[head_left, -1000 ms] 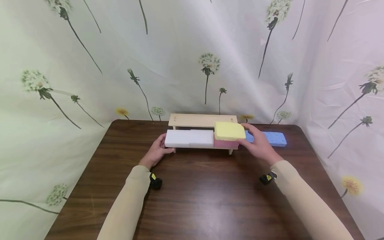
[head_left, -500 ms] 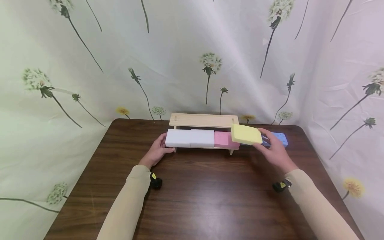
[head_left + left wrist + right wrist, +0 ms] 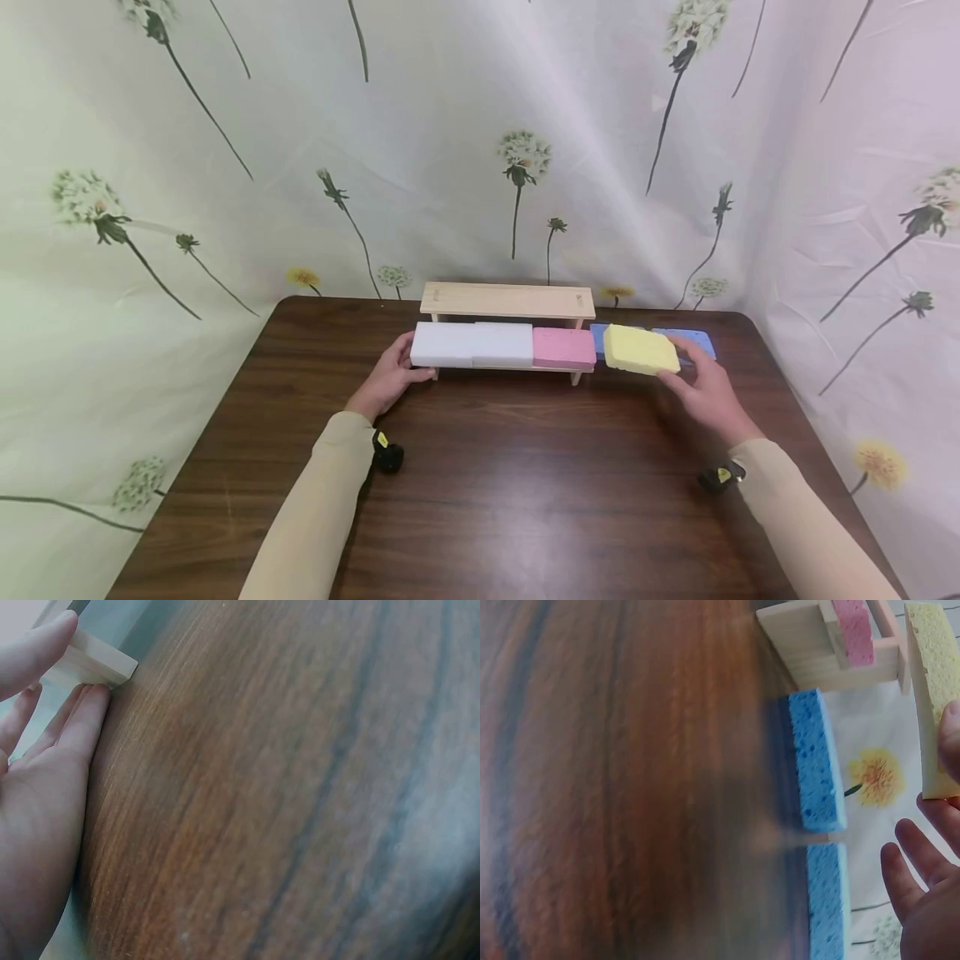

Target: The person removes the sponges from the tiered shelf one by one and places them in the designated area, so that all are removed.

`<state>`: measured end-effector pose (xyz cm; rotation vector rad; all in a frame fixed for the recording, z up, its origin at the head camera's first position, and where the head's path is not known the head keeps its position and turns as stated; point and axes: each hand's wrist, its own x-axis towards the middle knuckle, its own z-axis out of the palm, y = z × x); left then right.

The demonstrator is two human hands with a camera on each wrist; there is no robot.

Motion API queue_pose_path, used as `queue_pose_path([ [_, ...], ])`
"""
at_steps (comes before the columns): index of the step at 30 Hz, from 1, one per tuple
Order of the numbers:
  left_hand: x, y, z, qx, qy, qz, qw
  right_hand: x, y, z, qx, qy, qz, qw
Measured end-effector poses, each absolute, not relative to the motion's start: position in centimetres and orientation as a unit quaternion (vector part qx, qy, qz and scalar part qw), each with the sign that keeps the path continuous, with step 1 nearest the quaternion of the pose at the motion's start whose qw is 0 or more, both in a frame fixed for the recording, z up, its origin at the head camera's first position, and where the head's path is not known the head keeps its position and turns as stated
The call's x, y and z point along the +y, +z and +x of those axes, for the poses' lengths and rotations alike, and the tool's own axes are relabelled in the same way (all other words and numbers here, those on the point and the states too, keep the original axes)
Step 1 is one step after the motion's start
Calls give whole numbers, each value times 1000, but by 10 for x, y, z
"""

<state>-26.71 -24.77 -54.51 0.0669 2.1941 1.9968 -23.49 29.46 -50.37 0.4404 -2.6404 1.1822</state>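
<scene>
My right hand (image 3: pixel 711 393) pinches a yellow sponge (image 3: pixel 640 348) at its right end, between thumb and fingers. The sponge hangs in front of and above two blue sponges (image 3: pixel 815 761) lying end to end on the table, partly covering them in the head view. My left hand (image 3: pixel 388 377) holds the left end of a two-tier wooden rack (image 3: pixel 507 300), thumb at the front and fingers behind; in the left wrist view the fingertips lie at the rack's wooden foot (image 3: pixel 105 660). On the lower tier sit two white blocks (image 3: pixel 442 344) and a pink sponge (image 3: pixel 564 347), side by side.
The rack's upper tier stands behind the row, near the back edge of the brown wooden table (image 3: pixel 495 500). A flower-printed curtain (image 3: pixel 450 167) hangs behind the table and along both sides.
My right hand has carried the yellow sponge from above the pink one to the right and lower, over the blue sponges. The pink sponge is now uncovered. My left hand has stayed put.
</scene>
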Motion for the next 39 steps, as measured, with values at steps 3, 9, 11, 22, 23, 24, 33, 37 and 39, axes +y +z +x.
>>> queue_pose_path([
  [3, -248, -545, -268, 740, 666, 23, 87, 299, -508, -234, -904, 388, 146, 103],
  [9, -248, -547, -269, 739, 668, 24, 83, 305, -518, -233, -919, 367, 127, 62],
  [11, -248, -548, -270, 736, 671, 24, 83, 306, -522, -234, -924, 360, 123, 46],
  [22, -247, -548, -269, 736, 672, 20, 84, 304, -535, -239, -936, 327, 133, 12],
  [23, -247, -548, -269, 735, 672, 18, 84, 303, -536, -240, -936, 325, 133, 12],
  [24, -247, -548, -269, 734, 673, 18, 83, 303, -536, -241, -937, 322, 134, 10],
  [33, -248, -550, -270, 735, 673, 26, 80, 301, -538, -245, -943, 305, 135, -9],
  [37, -248, -548, -269, 730, 678, 29, 79, 300, -539, -246, -946, 295, 132, -21],
  [39, -247, -547, -268, 728, 680, 31, 79, 299, -538, -245, -947, 293, 129, -24],
])
